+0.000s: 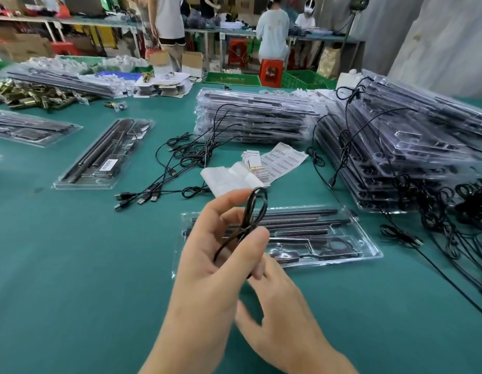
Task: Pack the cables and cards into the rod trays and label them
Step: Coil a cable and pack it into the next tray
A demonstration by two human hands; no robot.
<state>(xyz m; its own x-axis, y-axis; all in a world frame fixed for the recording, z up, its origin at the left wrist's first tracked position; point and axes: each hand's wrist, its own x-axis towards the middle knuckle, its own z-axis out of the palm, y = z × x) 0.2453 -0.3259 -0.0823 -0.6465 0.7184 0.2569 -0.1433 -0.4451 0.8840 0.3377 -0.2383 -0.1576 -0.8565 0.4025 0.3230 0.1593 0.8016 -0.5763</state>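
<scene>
My left hand (pixel 207 255) holds a looped black cable (pixel 254 211) pinched between thumb and fingers, raised above the green table. My right hand (pixel 283 314) sits just below it, its fingertips on the cable's lower end. Behind the hands lies a clear rod tray (pixel 342 238) with black rods in it. A sheet of barcode labels (pixel 284 157) and a small stack of cards (pixel 253 160) lie beyond the tray, beside a white folded sheet (pixel 223 176).
Loose black USB cables (pixel 164 182) sprawl left of the cards. Stacks of trays stand at centre back (pixel 250 117) and right (pixel 396 147). A labelled tray (pixel 102 155) lies at left. Tangled cables (pixel 450 211) fill the right edge. People work at far benches.
</scene>
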